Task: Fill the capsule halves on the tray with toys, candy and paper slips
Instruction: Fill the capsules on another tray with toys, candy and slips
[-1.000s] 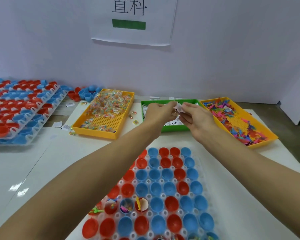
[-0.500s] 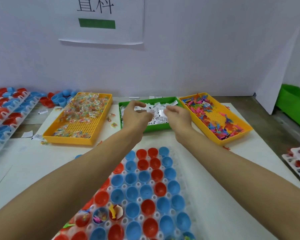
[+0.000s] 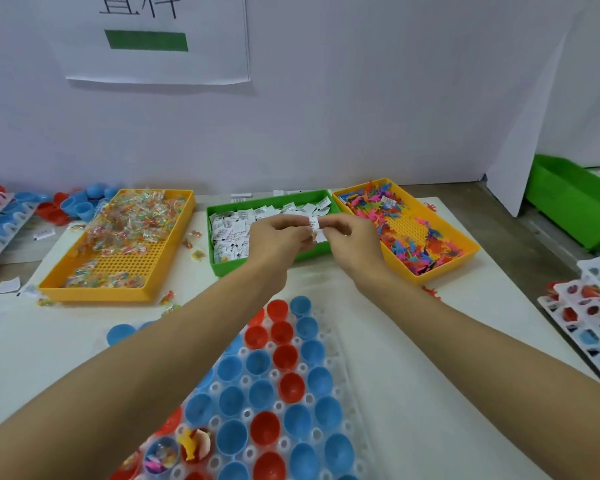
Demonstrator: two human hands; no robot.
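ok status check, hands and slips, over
Left hand and right hand both pinching paper slips over green bin. Capsule tray mostly unfilled. Nothing in the way.

Glossy plastic capsule halves [image 3: 293, 386], paper slips [image 3: 231, 230]

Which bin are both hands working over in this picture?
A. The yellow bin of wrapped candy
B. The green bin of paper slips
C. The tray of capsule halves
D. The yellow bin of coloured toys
B: the left hand and right hand meet above the green bin, pinching white paper slips between their fingertips, with the candy bin and toy bin off to either side.
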